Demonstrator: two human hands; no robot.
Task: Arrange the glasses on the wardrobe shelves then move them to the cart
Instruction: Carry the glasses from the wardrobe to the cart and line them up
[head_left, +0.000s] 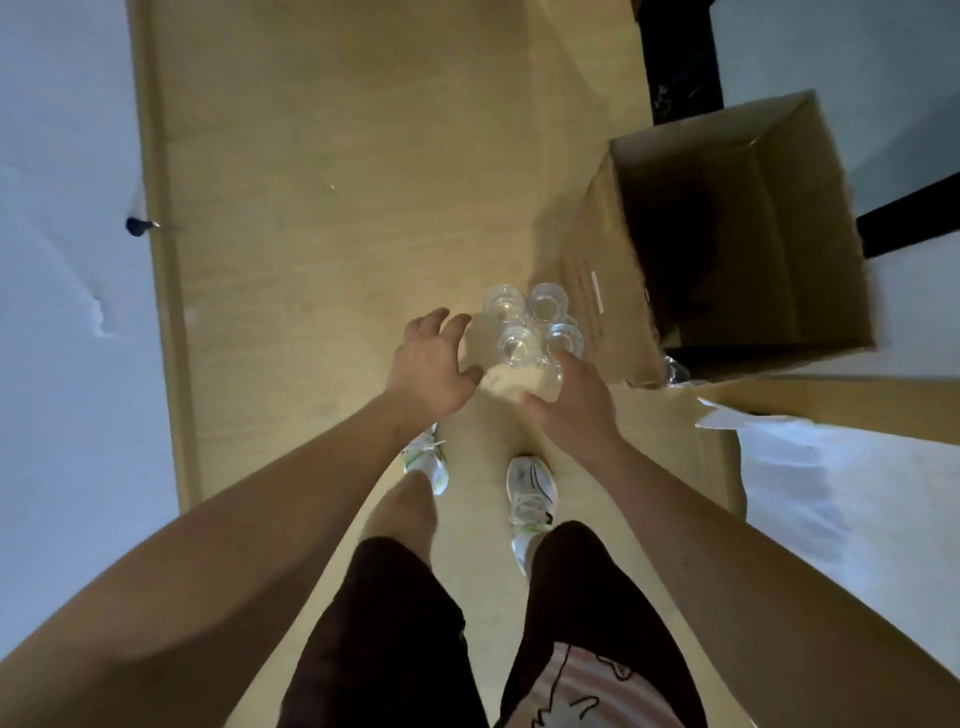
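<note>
Both bare forearms reach down over the wooden floor (337, 182): the left hand (431, 364) hangs spread with nothing in it, while the right hand (571, 395) curls round one blurred glass (522, 382), seemingly adding it to the cluster so they can be carried off together. Four more glasses (532, 325) stand upright, touching, in a tight square just beside the near corner of one open cardboard box (597, 291), well apart from the floor's left edge.

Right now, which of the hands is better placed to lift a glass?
Right. The right hand already touches a glass beside the cluster; the left hand hovers open, touching none.
</note>
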